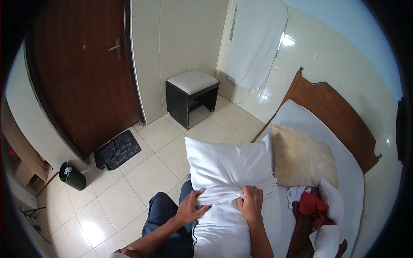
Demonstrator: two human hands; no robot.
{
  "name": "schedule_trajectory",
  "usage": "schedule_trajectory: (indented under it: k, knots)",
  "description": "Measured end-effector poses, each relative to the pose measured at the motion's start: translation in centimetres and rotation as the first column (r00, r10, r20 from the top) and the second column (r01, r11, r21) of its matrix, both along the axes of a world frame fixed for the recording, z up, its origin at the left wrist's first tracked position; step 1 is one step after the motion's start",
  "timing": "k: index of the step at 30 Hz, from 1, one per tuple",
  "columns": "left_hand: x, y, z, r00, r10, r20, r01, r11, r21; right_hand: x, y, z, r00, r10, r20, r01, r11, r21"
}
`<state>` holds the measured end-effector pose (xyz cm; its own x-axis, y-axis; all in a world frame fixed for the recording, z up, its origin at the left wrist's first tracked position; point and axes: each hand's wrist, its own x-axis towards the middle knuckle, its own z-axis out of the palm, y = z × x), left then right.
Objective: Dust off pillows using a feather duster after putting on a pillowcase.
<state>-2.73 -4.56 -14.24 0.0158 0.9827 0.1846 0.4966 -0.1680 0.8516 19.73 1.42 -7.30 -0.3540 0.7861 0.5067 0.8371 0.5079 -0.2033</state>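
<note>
A white pillow (222, 229) lies lengthwise before me, its far part inside a white pillowcase (226, 161). The case's open edge is bunched into a thick fold across the middle of the pillow. My right hand (251, 203) grips the right part of this fold, fingers over it and thumb on the near side. At the fold's left end, my left hand (190, 208) holds the fabric with its fingers, while its thumb points right across the pillow. A dark piping or cord (194, 237) runs along the pillow's left side.
A bare, stained cream pillow (303, 158) lies on the white-sheeted bed (351, 193) by the wooden headboard (335, 113). Another person's arm (298, 230) reaches to red cloth (313, 208) at right. A padded stool (193, 82), doormat (117, 150) and bin (75, 180) stand beyond.
</note>
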Motion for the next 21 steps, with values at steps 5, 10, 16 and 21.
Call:
schedule_trajectory:
  k: [5, 10, 16, 21]
  knots:
    - [0.5, 0.7, 3.0, 0.962, -0.019, -0.272, 0.014, 1.000, -0.019, -1.6, -0.3, 0.4, 0.994, 0.105, -0.040, -0.108, 0.991, -0.083]
    - [2.2, -1.2, 4.4, 0.933, -0.207, -0.294, 0.289, 0.918, 0.271, 1.0, 0.9, 1.2, 0.994, 0.112, 0.013, -0.112, 0.991, 0.072]
    - [3.6, -2.1, 5.1, 0.907, -0.150, -0.393, 0.245, 0.948, 0.203, 11.4, 3.8, -0.2, 0.991, -0.135, 0.001, 0.133, 0.976, 0.174]
    - [3.8, -2.1, 5.1, 0.895, 0.020, -0.445, 0.073, 0.979, 0.191, 12.8, 1.6, -5.3, 0.942, -0.323, -0.088, 0.288, 0.917, -0.275]
